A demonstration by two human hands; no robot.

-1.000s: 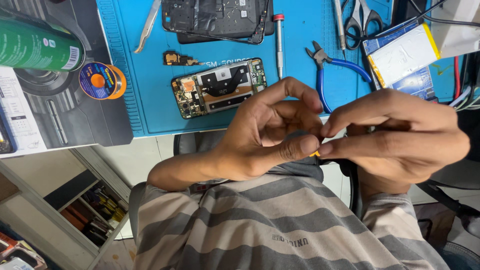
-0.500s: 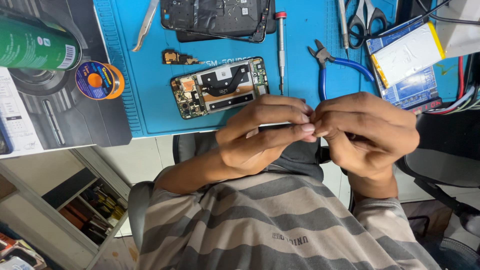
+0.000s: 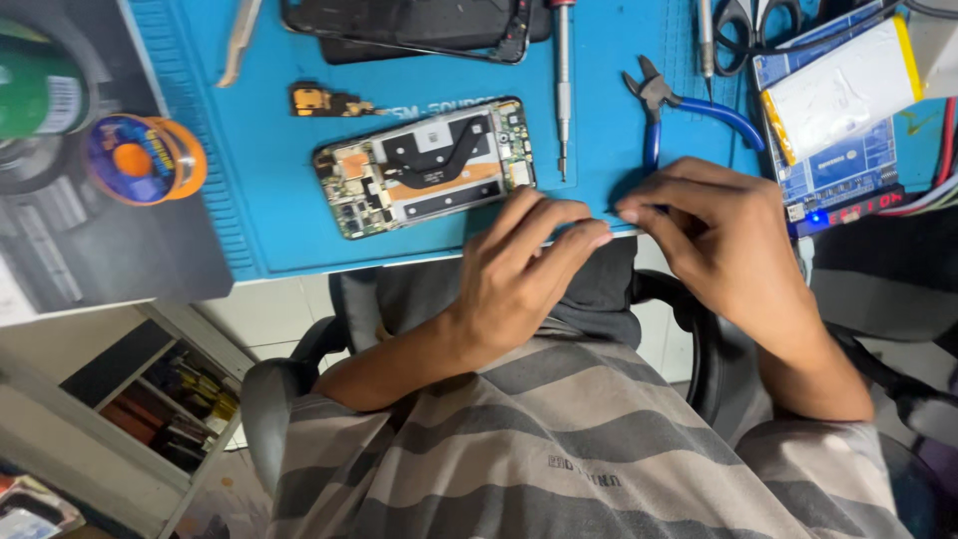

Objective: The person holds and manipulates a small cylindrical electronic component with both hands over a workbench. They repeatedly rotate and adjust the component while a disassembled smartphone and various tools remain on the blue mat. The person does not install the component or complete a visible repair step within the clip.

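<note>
— What's the room like from where you stand?
— A white counter carries a blue work mat. Below it, a pale tiled floor and a dark chair.
— Any storage?
— A white shelf unit at lower left, its compartments cluttered.

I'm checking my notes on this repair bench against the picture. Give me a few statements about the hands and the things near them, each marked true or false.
1. The opened phone lies on the blue mat. True.
2. The left hand holds the blue-handled pliers. False: the pliers lie on the mat, held by neither hand.
3. The right hand is at the mat's near edge. True.
4. The screwdriver stands upright in a holder. False: it lies flat on the mat.
5. The solder spool sits on the blue mat. False: it sits on the grey pad beside it.
</note>
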